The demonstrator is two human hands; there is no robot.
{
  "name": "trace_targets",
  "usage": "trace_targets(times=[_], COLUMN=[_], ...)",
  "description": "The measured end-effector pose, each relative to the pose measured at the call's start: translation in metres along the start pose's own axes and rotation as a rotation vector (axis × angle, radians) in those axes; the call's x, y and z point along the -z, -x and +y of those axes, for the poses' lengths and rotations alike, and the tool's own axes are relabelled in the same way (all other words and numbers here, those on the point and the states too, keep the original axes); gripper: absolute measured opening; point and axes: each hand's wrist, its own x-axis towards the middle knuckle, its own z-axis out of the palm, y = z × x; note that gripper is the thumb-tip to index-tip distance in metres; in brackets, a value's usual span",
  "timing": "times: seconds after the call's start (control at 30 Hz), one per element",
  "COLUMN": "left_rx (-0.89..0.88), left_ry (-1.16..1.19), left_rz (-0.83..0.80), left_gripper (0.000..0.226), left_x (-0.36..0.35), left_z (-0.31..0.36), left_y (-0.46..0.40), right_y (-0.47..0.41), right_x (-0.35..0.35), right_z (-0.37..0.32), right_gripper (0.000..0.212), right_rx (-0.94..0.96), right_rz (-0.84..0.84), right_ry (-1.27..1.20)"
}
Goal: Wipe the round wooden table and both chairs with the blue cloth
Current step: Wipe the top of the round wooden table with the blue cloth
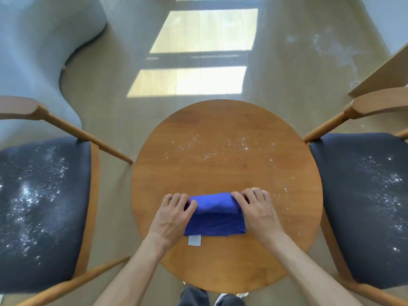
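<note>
So both hands, left hand [174, 214] and right hand [256, 208], pinch the blue cloth [215, 217] on the table [220, 133]; better fold it flat before wiping the white powder [212, 149]

A grey sofa [33, 51] stands on the sunlit floor [132, 69].

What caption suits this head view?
Both hands, left hand and right hand, fold a blue cloth on a powder-dusted round table.

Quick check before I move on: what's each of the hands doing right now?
Left hand: fingers curled, gripping the left end of the blue cloth on the table.
Right hand: fingers curled, gripping the cloth's right end.
</note>
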Motion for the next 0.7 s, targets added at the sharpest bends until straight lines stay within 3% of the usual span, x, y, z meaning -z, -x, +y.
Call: trace_targets(times=[0.13, 0.27, 0.4, 0.53, 0.63, 0.7], left_rx=[-0.084, 0.065, 0.515, 0.984, 1.376, 1.468], left_ry=[0.068, 0.155, 0.213, 0.359, 0.729, 0.855], left_rz=[-0.151, -0.118, -0.072, -0.181, -0.126, -0.096], left_gripper=[0.024, 0.016, 0.026, 0.034, 0.041, 0.042], left_x=[-0.005, -0.004, -0.003, -0.014, -0.019, -0.024], left_z=[0.021, 0.018, -0.009, -0.037, -0.038, -0.035], left_y=[0.043, 0.039, 0.044, 0.069, 0.068, 0.065], right_y=[0.055, 0.036, -0.001, -0.018, -0.018, -0.008], right_x=[-0.002, 0.001, -0.008, -0.022, -0.024, -0.028], right_z=[-0.008, -0.028, -0.049, -0.041, -0.037, -0.041], right_gripper=[0.056, 0.024, 0.056, 0.067, 0.069, 0.066], right_rx=[0.083, 0.061, 0.294, 0.443, 0.488, 0.400], right_rz=[-0.101, -0.066, -0.275, -0.526, -0.405, -0.311], right_ry=[-0.014, -0.164, -0.094, 0.034, 0.102, 0.080])
